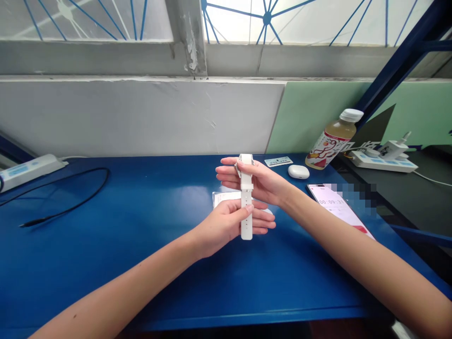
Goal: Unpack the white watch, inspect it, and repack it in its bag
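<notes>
Bare forearms (141, 285) reached over the blue table (155, 212) in the head view. The left hand (221, 225) pressed the holed end of a white strap (246, 200) between thumb and fingers; the right hand (270, 182) clasped its farther end likewise, holding it above the table.

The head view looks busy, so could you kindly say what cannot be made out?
In the head view:
- White strap: partly covered by right hand and left hand.
- Flat packet: partly hidden by the left hand.
- Card: print too small.
- Left power strip: cut off by the left edge.
</notes>
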